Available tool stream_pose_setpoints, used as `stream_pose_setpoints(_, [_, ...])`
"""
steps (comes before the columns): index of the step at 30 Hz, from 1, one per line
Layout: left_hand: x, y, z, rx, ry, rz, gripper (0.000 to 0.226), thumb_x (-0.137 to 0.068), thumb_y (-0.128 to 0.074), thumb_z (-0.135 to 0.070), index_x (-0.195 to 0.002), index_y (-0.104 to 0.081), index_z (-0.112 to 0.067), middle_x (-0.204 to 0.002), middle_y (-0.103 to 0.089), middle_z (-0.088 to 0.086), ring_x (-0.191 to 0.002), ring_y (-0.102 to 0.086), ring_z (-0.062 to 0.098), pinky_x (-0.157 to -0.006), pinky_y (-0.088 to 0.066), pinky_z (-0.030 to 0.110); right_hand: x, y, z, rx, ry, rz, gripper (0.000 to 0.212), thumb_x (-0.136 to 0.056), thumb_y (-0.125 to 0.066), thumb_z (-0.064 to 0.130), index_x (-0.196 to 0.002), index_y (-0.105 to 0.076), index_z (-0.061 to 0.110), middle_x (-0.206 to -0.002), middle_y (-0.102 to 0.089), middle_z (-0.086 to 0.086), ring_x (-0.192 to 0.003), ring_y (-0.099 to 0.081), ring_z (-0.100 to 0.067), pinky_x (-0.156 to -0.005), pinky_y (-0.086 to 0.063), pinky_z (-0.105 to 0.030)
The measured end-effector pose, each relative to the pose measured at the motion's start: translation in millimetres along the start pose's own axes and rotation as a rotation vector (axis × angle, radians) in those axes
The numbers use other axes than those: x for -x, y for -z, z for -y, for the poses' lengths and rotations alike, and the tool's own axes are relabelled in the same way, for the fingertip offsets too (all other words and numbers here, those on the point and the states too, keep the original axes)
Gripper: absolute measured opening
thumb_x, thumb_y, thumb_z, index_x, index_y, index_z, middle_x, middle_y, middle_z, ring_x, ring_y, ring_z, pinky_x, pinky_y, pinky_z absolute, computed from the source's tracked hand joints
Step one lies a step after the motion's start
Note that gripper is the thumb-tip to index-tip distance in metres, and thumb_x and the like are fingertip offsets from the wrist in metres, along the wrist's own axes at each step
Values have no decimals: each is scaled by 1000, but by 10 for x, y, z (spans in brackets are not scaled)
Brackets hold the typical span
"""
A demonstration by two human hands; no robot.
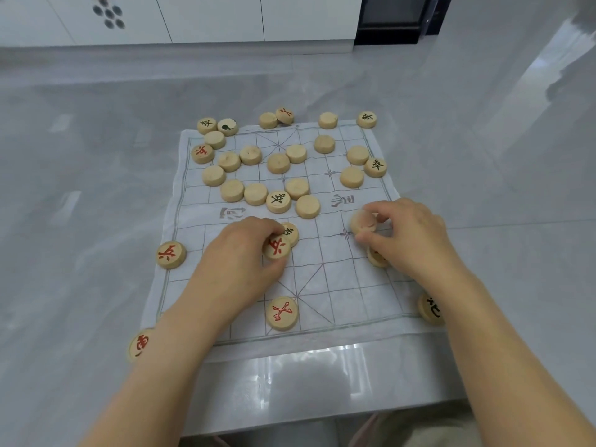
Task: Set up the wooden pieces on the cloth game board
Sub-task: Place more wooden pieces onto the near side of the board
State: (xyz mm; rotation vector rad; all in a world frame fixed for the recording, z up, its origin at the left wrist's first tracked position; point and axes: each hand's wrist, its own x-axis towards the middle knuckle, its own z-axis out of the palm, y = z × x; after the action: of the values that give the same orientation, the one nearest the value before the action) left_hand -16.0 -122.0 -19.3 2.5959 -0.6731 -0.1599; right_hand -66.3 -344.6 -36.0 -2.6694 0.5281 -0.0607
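A white cloth game board (322, 279) with a printed grid lies on the grey table. Several round wooden pieces, most face down, crowd its far half (278, 162). My left hand (238, 253) pinches a red-marked piece (276, 247) near the board's middle, beside a black-marked piece (290, 233). My right hand (409, 233) holds a blurred, tilted wooden piece (362, 222) at the right side of the board; another piece (375, 258) lies half hidden under that hand. A red-marked piece (281, 313) sits at the near edge.
Red-marked pieces lie at the cloth's left edge (171, 254) and off it near my left forearm (139, 345). A black-marked piece (430, 308) sits by my right forearm. The table's near edge (322, 411) is close. White cabinets (209, 17) stand behind.
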Motion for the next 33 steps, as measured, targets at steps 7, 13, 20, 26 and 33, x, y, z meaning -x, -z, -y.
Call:
stream_pose_setpoints(7, [0, -8, -47, 26, -22, 1, 40, -83, -63, -30, -122, -52, -27, -112, -59, -10, -103, -53, 9, -78, -34, 18, -16, -65, 45, 61, 44, 49, 48, -81, -61, 51, -126, -51, 38, -118, -53, 3, -112, -45, -22, -88, -30, -36])
stream_pose_setpoints(13, [-27, -84, -113, 104, -9, 16, 57, -80, -67, -30, -132, -44, -27, -119, -58, -10, -110, -52, 10, -85, -34, 18, -36, 17, -113, -10, -22, -35, 44, -80, -64, 44, -123, -55, 37, -108, -55, 3, -103, -49, -22, -88, -33, -40])
stream_pose_setpoints(20, [-33, -261, -314, 121, -47, 57, 62, -79, -69, -31, -134, -42, -26, -122, -57, -6, -114, -50, 14, -92, -38, 26, 19, -77, -32, 21, 61, -30, 46, -79, -62, 51, -123, -56, 36, -112, -55, 2, -107, -49, -23, -89, -32, -38])
stream_pose_setpoints(26, [-28, -383, -292, 74, -90, 62, 58, -81, -66, -31, -134, -43, -24, -124, -57, -4, -115, -49, 16, -93, -38, 27, 13, -144, 29, 66, 91, -13, 50, -80, -61, 52, -126, -53, 37, -118, -55, 2, -110, -47, -22, -91, -33, -39])
stream_pose_setpoints(33, [-75, -398, -300, 146, -51, 49, 59, -79, -68, -32, -133, -44, -24, -121, -58, -6, -112, -52, 14, -93, -43, 27, -9, -150, 2, 66, 93, 5, 50, -82, -60, 50, -129, -50, 38, -119, -53, 3, -112, -45, -20, -93, -30, -38])
